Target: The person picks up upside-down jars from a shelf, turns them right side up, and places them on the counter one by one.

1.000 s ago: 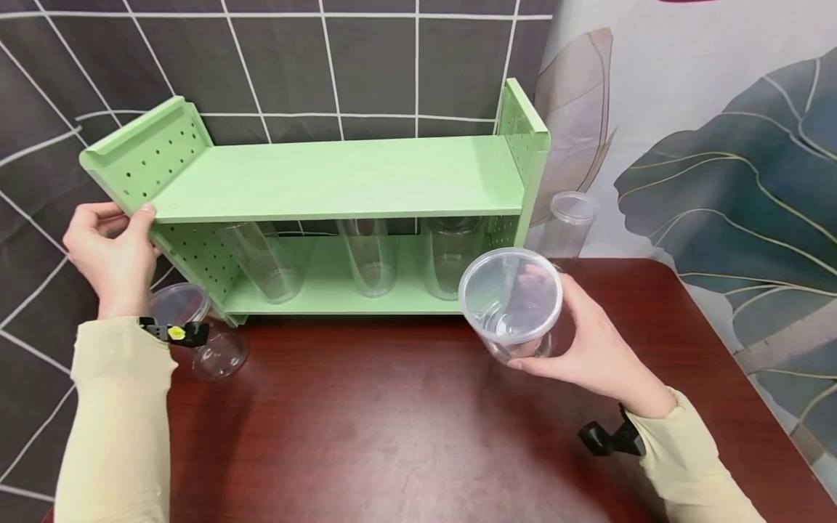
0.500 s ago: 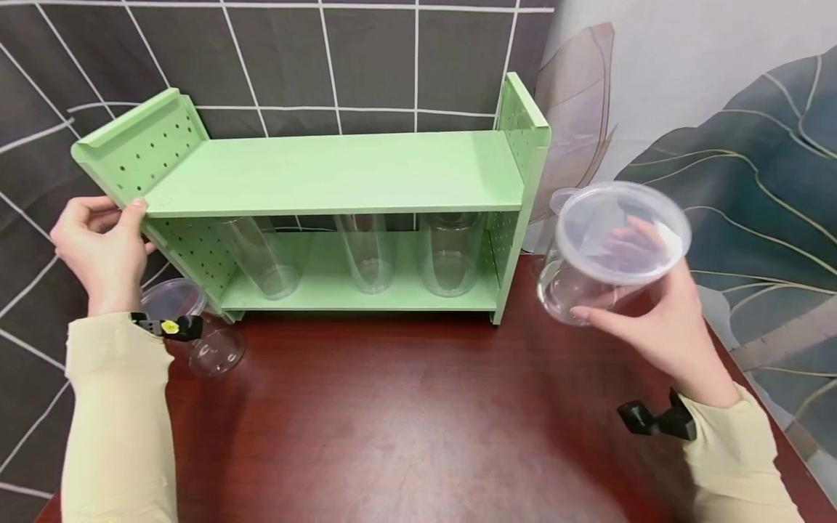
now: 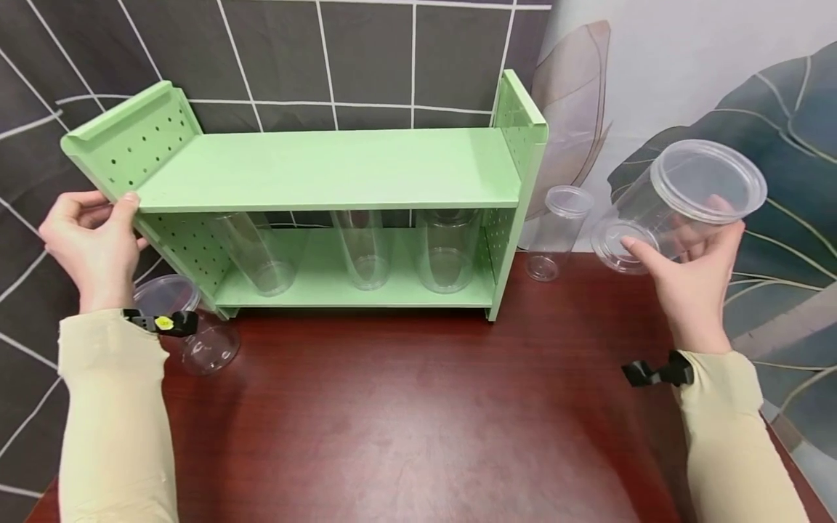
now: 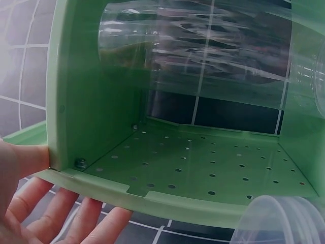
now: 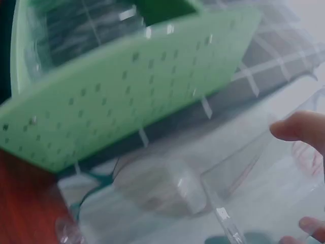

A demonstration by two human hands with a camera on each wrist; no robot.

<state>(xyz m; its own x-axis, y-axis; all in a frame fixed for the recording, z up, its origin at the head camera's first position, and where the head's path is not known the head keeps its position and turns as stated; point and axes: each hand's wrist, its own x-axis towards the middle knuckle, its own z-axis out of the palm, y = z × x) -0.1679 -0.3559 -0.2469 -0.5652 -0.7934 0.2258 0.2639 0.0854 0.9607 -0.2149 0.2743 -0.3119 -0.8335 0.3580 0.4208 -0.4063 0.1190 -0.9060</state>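
At the left end of the green shelf rack [image 3: 327,171], my left hand [image 3: 91,247] grips the front edge of the perforated side panel. In the left wrist view the fingers [image 4: 56,216] lie along the panel's outer side, with the thumb at the shelf edge. My right hand [image 3: 696,294] holds a large clear plastic jar [image 3: 644,200] with a translucent lid, raised and tilted over the table's right side. The right wrist view is blurred; part of the clear jar [image 5: 244,168] shows there beside the thumb.
Several clear tall jars, including one jar [image 3: 446,265], stand on the rack's lower shelf. A slim lidded jar [image 3: 552,236] stands right of the rack. Another lidded jar [image 3: 212,349] stands by the left forearm. The wooden table [image 3: 405,407] meets walls behind and left.
My right hand has carried the large jar rightward and up, away from the rack's front, past the slim jar. The left hand stays on the side panel.
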